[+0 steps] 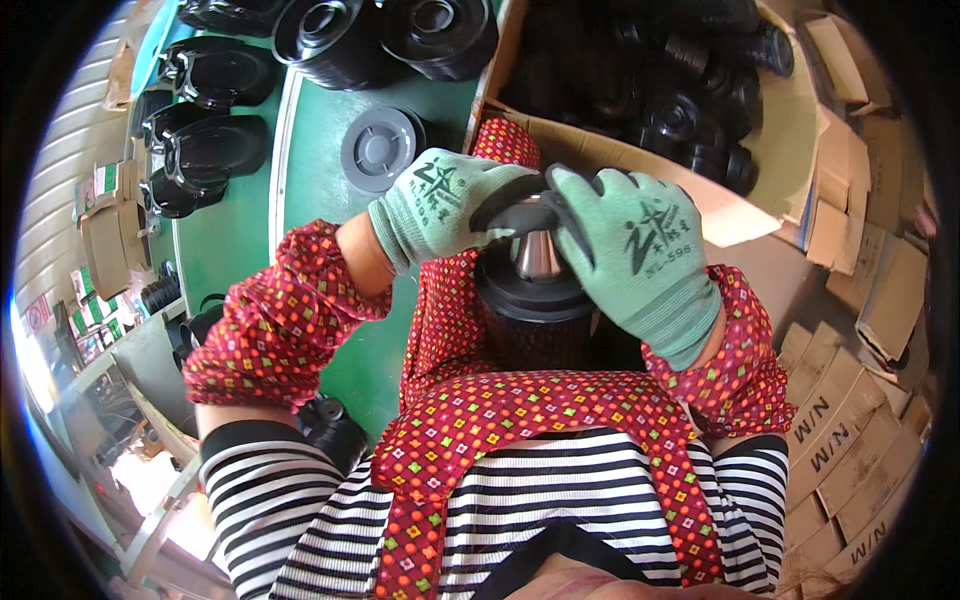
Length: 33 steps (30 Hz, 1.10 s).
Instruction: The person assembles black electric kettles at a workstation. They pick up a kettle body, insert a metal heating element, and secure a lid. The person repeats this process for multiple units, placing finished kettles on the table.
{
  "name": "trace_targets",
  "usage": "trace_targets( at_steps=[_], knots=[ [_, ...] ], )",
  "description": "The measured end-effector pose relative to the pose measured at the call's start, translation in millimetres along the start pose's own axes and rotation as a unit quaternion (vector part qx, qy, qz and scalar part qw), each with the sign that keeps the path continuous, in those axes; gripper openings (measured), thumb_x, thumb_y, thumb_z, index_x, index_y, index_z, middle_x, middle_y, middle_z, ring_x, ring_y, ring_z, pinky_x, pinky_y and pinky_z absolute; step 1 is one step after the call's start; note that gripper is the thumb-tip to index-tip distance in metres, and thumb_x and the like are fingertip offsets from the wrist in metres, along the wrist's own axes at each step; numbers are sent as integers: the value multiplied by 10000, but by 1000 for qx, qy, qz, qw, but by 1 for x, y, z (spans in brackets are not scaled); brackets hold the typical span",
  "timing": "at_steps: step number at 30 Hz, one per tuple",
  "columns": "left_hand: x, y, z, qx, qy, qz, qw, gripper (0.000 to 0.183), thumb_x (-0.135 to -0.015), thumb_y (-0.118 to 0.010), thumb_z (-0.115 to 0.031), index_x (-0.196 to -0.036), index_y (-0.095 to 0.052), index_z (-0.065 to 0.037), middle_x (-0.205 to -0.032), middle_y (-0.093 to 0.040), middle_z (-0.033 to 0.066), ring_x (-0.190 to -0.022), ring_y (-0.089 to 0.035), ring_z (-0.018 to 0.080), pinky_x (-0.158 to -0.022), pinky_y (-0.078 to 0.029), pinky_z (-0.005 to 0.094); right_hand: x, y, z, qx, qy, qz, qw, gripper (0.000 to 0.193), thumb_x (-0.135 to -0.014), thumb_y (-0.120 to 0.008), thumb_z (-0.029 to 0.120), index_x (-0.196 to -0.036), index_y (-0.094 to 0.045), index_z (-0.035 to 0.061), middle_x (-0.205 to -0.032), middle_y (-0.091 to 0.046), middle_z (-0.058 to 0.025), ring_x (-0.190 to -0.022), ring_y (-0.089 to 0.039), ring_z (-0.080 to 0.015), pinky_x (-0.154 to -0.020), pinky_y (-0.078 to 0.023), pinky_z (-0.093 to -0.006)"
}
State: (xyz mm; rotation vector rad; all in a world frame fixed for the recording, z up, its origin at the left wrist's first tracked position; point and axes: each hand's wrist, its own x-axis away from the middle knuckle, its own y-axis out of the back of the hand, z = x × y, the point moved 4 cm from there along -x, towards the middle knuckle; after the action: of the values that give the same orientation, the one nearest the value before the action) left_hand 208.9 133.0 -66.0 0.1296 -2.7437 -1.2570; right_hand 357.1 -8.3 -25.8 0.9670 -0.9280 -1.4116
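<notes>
Both my hands wear green knit gloves with black coated fingers. In front of my lap, a shiny metal cone (537, 258) stands upright on a round black base (535, 295). My left hand (440, 205) comes in from the left with its fingers closed at the top of the cone. From the other side, my right hand (640, 250) closes over the same spot, thumbs near each other. Whatever dark piece they grip there is hidden by the black fingers. Below the base is a dark cylindrical body, partly in shadow.
A green table (330, 130) at the left bears a grey round disc (380, 148), stacks of black round parts (435, 35) and glossy black shells (215, 150). An open cardboard box (725, 210) full of black parts stands at the far right. Flattened cartons (850, 440) lie right.
</notes>
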Motion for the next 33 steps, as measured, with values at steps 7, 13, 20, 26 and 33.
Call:
trace_targets(
  at_steps=[7, 13, 20, 26, 33],
  knots=[
    [94, 0, 10, 100, 159, -319, 929, 278, -1016, -654, -35, -1280, -698, 42, -949, -748, 123, -788, -672, 124, -731, -554, 302, 39, 7, -7, -145, 95, -139, 975, 755, -802, -838, 274, -1501, -603, 113, -1505, -554, -172, -1435, -460, -407, -1234, -317, -557],
    [228, -90, 51, 3, 326, -393, 860, 338, -929, -750, -110, -1261, -716, -58, -1105, -774, 170, -988, -774, 318, -871, -602, 378, 55, -40, -2, -325, 80, -99, 937, 593, -799, -885, 362, -1253, -696, 29, -1314, -657, -166, -1259, -604, -386, -1152, -434, -507],
    [249, -131, 54, -42, 433, -295, 851, 759, -818, -849, -230, -1496, -543, -80, -1425, -604, 206, -1266, -618, 362, -1028, -525, 435, 31, -37, -6, -376, 65, -184, 906, 461, -878, -783, 357, -1162, -712, 1, -1144, -667, -135, -1189, -625, -344, -1096, -459, -474],
    [196, -57, -35, 150, 92, -369, 912, 1143, -672, -995, -413, -1589, -420, -47, -1661, -320, 289, -1551, -317, 441, -1259, -301, 511, -12, -11, -8, -466, -31, -234, 853, 626, -1059, -519, 564, -1346, -638, 20, -1291, -670, -140, -1168, -659, -299, -1095, -493, -459],
    [254, -43, -64, 375, 138, -515, 758, 339, -939, -751, -64, -1251, -650, 24, -1289, -660, 167, -1151, -675, 284, -1041, -505, 349, -76, -67, 102, -861, -144, 124, 473, 561, -1101, -509, 483, -1476, -565, 70, -1379, -651, -125, -1250, -642, -266, -1098, -515, -429]
  ],
)
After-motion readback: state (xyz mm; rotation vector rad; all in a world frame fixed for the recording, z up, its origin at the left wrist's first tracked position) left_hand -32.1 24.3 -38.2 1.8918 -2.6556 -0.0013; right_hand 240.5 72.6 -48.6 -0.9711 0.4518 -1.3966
